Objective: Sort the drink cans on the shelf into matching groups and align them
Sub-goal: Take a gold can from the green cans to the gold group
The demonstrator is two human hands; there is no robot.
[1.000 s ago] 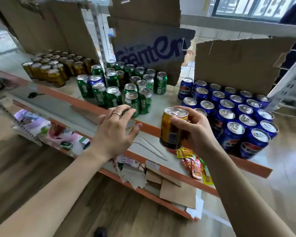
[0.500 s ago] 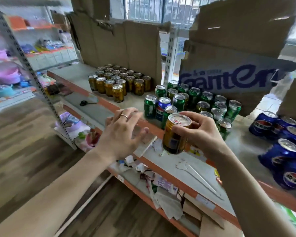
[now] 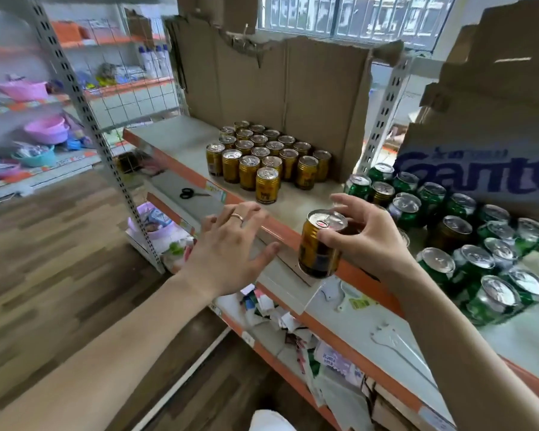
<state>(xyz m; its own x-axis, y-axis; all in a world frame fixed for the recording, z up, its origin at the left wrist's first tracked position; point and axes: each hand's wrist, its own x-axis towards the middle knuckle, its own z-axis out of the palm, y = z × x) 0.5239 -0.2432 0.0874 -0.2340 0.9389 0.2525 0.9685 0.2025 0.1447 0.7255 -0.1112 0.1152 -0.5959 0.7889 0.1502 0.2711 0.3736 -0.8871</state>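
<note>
Gold can (image 3: 320, 244) in R hand (image 3: 367, 241), mid-air

gold can (image 3: 320, 244) held upright off the shelf (image 3: 293, 209); gold cans (image 3: 262, 154) grouped behind, green cans (image 3: 467, 237) clustered right.

I see bare shelf (image 3: 181, 141) left of the gold cans (image 3: 263, 157) and a clear strip along the front edge toward the green cans (image 3: 467, 237) — room to pass there. Cardboard (image 3: 277, 98) walls off the back, and a metal upright (image 3: 383, 110) stands between the two groups. My left hand (image 3: 227, 253) hovers spread before the orange edge.
</note>
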